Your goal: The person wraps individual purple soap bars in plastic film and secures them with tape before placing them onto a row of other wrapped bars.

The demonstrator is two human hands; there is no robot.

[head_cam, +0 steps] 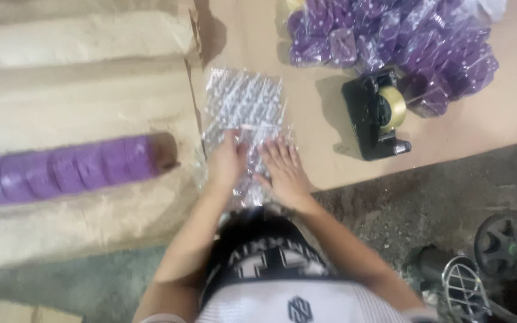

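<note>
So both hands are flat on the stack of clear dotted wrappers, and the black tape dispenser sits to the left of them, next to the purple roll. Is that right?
Not quite. In the head view the tape dispenser sits to the right of the wrappers, beside the heap of purple packets; the purple roll lies on the left. Left hand and right hand do rest on the wrappers.

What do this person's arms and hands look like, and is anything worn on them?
Both arms are bare from the elbow down: no sleeves reach the forearms, and no gloves, watch or rings can be made out, though the picture is blurred. The left hand and right hand are bare too. Near the shoulders only the edge of a white top with a dark patterned band shows.
</note>
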